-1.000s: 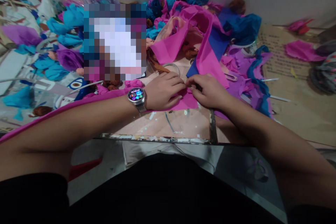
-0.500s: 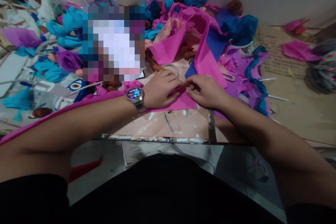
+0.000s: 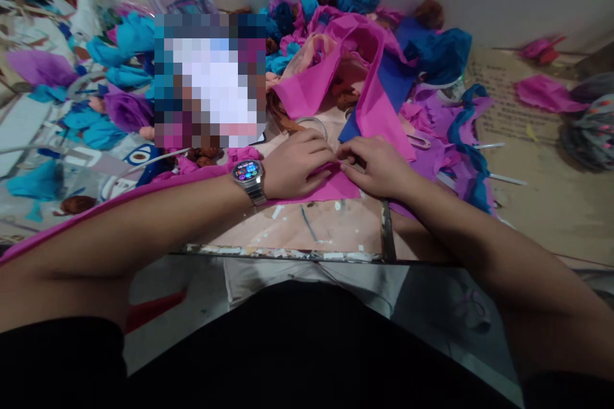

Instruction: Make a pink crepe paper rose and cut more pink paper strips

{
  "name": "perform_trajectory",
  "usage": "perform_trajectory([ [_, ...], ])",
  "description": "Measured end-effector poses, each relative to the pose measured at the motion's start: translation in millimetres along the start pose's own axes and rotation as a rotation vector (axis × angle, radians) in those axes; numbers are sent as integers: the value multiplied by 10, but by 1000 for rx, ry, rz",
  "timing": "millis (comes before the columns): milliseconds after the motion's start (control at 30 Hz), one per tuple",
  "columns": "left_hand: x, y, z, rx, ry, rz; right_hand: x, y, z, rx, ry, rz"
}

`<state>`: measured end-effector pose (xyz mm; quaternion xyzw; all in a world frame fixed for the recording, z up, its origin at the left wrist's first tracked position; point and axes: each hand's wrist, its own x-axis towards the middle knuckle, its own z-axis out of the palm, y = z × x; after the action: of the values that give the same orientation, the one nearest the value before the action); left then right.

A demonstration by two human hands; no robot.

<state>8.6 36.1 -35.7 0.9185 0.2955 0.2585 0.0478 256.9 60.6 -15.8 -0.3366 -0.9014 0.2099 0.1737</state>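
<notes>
A long strip of bright pink crepe paper (image 3: pixel 343 184) lies along the table's near edge, running out to the left under my left forearm. My left hand (image 3: pixel 300 165), a metal watch (image 3: pixel 248 172) on its wrist, rests on the strip with bent fingers closed on its upper edge. Close by on the right, the thumb and forefinger of my right hand (image 3: pixel 377 165) pinch the same paper near its end. The fingertips of both hands nearly meet, and the fold between them is partly hidden.
Behind my hands curls another pink paper band (image 3: pixel 307 86) beside dark blue paper (image 3: pixel 396 77). Scissors' handles (image 3: pixel 418 138) show at the right. Blue and purple paper flowers (image 3: pixel 127 108) heap up at left, near a blurred patch. Printed cardboard (image 3: pixel 542 185) covers the right side.
Almost nothing differs. The fingers of my left hand have shifted very slightly on the pink crepe paper, and my right hand keeps its place.
</notes>
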Motion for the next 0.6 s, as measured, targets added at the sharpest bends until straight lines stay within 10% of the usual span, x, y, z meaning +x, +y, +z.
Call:
perform_trajectory([
  [600, 0, -4, -11, 12, -44, 9, 2, -4, 13, -15, 13, 16],
])
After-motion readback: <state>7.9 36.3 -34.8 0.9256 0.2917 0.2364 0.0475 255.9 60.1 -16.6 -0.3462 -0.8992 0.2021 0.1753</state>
